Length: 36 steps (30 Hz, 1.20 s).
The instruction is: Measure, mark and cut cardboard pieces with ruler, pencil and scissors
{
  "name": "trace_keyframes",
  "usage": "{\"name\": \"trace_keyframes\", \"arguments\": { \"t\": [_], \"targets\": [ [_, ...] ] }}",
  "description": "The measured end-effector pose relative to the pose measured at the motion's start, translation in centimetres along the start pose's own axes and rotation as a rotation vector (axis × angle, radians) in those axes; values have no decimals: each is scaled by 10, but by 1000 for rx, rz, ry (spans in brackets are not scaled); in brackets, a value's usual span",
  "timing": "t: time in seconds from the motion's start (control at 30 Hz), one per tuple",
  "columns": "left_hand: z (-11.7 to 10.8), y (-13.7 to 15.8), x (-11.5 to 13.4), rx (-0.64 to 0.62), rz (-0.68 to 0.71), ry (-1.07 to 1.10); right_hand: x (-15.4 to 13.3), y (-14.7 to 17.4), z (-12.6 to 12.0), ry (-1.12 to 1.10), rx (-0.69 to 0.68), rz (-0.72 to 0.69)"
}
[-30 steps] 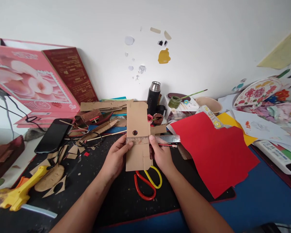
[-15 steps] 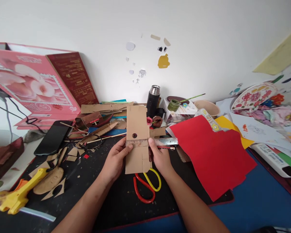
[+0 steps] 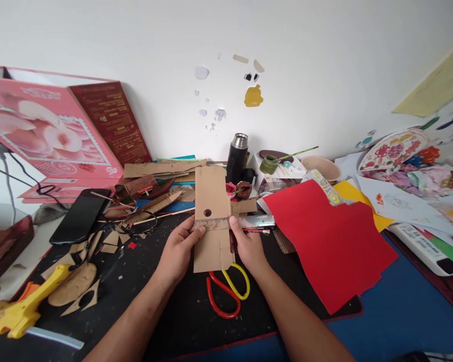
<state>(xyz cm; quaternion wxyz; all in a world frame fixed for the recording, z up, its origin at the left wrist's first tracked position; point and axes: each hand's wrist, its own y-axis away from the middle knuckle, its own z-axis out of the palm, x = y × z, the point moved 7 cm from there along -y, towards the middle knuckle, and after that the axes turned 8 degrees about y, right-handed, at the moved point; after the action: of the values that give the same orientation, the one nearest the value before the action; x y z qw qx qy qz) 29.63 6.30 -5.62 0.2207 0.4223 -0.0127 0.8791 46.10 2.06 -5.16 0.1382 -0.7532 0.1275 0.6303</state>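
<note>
Upright between my hands is a brown cardboard piece [image 3: 210, 188] with a small round hole. A clear strip like a ruler [image 3: 256, 221] lies across it and sticks out to the right. My left hand [image 3: 179, 249] is closed on the left edge, its thumb pressing the strip against the cardboard. On the other edge my right hand [image 3: 249, 249] is closed, thumb on the strip and fingers hidden behind. Below the cardboard lie scissors with one red and one yellow handle [image 3: 226, 296]; their blades are out of sight.
Red paper [image 3: 328, 236] covers the right side of the black mat [image 3: 166, 327]. On the left are a phone [image 3: 79, 216], cardboard scraps [image 3: 109, 241] and a yellow glue gun [image 3: 30, 309]. Behind stand a black flask [image 3: 236, 161], a green paint jar [image 3: 269, 165] and a pink box [image 3: 53, 130].
The whole view has shifted very slightly. Both hands keep the same hold on the cardboard and the strip.
</note>
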Motion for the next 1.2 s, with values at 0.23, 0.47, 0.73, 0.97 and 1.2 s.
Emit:
{"name": "trace_keyframes", "arguments": {
  "t": [0.23, 0.47, 0.73, 0.97, 1.2],
  "targets": [
    [-7, -4, 11, 43, 35, 35, 1, 1, 9, -100, -126, 49],
    [-22, -7, 26, 166, 171, 22, 3, 5, 13, -88, -135, -26],
    [-27, -9, 31, 201, 181, 21, -5, 7, 1, -23, -25, -128],
    [-22, -8, 23, 114, 141, -117, -16, 7, -10, -151, 31, -146],
    [-6, -2, 2, 40, -16, -291, -20, 13, -3, -158, -55, -196]
  ]
}}
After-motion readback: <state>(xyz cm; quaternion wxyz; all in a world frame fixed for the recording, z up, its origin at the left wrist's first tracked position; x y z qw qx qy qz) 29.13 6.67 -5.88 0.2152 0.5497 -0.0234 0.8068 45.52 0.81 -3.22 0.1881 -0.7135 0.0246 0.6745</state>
